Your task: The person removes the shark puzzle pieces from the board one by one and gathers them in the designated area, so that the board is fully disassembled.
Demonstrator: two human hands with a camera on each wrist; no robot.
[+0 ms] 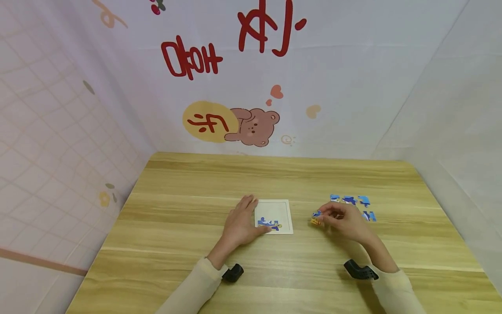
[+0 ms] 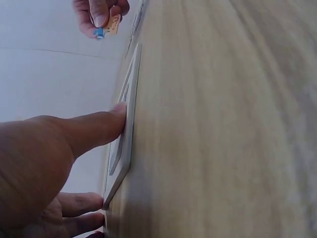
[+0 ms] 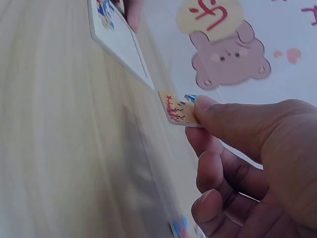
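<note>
A white square puzzle board (image 1: 274, 211) lies on the table, with joined pieces (image 1: 268, 223) in blue, white and yellow at its near left corner. My left hand (image 1: 241, 224) rests along the board's left side; the fairly straight thumb (image 2: 101, 130) presses on the pieces, and the other fingers (image 2: 79, 204) touch the board's edge. To the right of the board, my right hand (image 1: 345, 220) pinches a jigsaw piece (image 3: 174, 110) between thumb and index finger. The piece is sandy orange with red coral and a blue part, and is held above the table.
Loose blue puzzle pieces (image 1: 350, 200) lie behind and beside the right hand, which may hide others. A wooden table (image 1: 188, 261) extends to a white wall cloth (image 1: 333, 78) printed with a bear (image 1: 255, 127). Each wrist carries a black device (image 1: 234, 273).
</note>
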